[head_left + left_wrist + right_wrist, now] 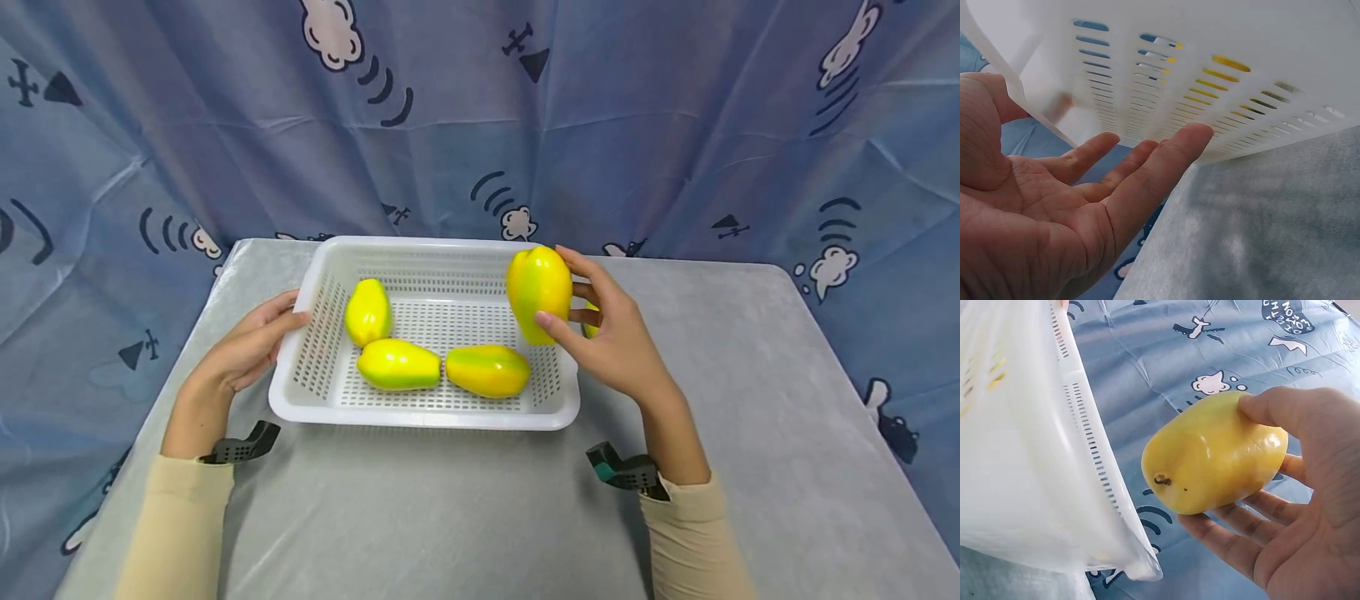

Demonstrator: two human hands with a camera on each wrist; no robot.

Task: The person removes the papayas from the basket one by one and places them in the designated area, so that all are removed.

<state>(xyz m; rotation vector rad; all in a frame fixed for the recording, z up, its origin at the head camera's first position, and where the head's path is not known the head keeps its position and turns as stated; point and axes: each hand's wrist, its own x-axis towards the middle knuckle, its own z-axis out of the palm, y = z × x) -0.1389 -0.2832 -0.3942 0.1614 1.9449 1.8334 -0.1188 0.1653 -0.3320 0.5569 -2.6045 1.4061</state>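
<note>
My left hand point(251, 342) grips the left rim of a white perforated plastic basket point(423, 419), thumb over the edge and fingers against the outer wall point(1222, 100). Inside lie three yellow-green papayas: one upright at the left point(368, 312), one lying at the front left point(399, 365) and one at the front right point(487, 371). Above the basket's right end, my right hand point(611, 337) holds another papaya point(1204, 456) between thumb and fingers. In the right wrist view that papaya is apart from the basket wall. Behind the right hand's fingers, a further papaya point(590, 320) is mostly hidden.
The basket is on a grey-covered table point(420, 517). A blue patterned curtain point(450, 125) hangs behind the table's far edge. Each wrist wears a dark band device, one on the left point(243, 446) and one on the right point(624, 471).
</note>
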